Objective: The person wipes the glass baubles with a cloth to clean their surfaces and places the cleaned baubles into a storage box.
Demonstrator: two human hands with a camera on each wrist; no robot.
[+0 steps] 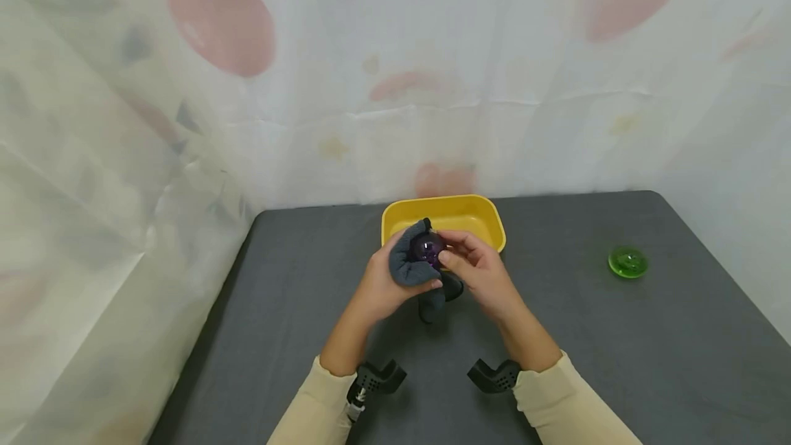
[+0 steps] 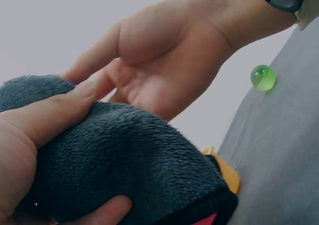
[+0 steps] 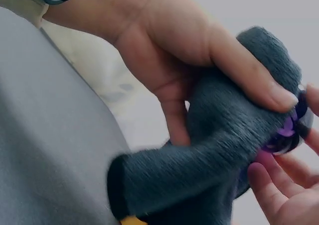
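Hiding purple ball [image 1: 428, 248] within grey cloth [image 1: 408, 263]

Your left hand [image 3: 174, 56] gripped the grey cloth [image 3: 214, 160], thumb pressed along its top near the purple ball [image 3: 289, 130]. The ball sat tucked in the cloth's far end, just past your thumb. Your right hand's fingertips [image 3: 271, 185] touched the ball from below, beside the cloth.

Purple ball [image 1: 428, 247] lying mostly hidden inside the cloth [image 1: 409, 263], only a glossy patch showing, left hand [image 1: 384, 285] and right hand [image 1: 480, 273] covering the tray [image 1: 476, 207] front rim, cloth's lower end trailing behind the hands, curtain backdrop blurring.
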